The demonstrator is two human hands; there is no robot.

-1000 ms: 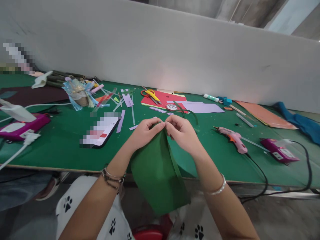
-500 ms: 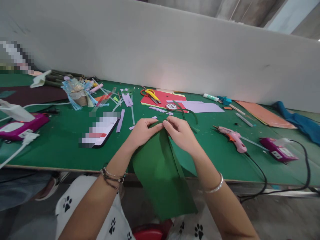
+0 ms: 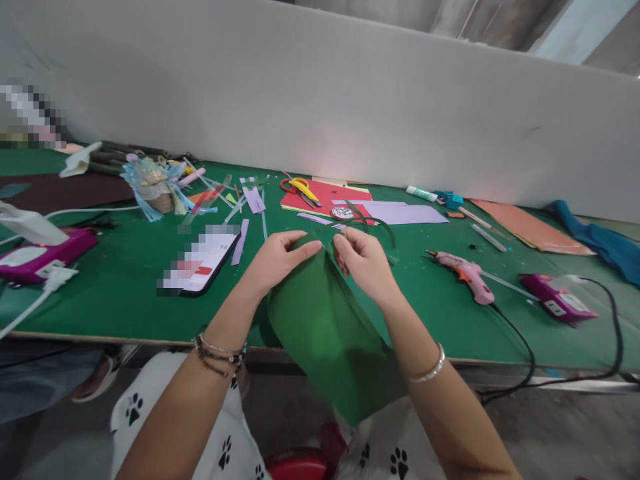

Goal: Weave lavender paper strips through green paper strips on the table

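A dark green paper sheet (image 3: 325,333) hangs from the table's front edge down toward my lap, curled and a little blurred. My left hand (image 3: 277,257) pinches its top edge at the left, thumb and fingers closed on the paper. My right hand (image 3: 365,260) pinches the same top edge at the right, beside a narrow folded strip of the sheet. Both wrists carry bracelets. The two hands sit a short gap apart above the green table (image 3: 125,293).
A phone (image 3: 200,263) lies left of my hands. Yellow scissors (image 3: 303,190) rest on red paper (image 3: 325,197), with a tape roll (image 3: 343,213) and lilac sheet (image 3: 405,215) nearby. A pink glue gun (image 3: 467,275) and magenta device (image 3: 557,300) with cables lie right; another glue gun (image 3: 43,250) left.
My hands have drawn slightly apart along the sheet's top edge, and the hanging green sheet has swung and curled to the right.
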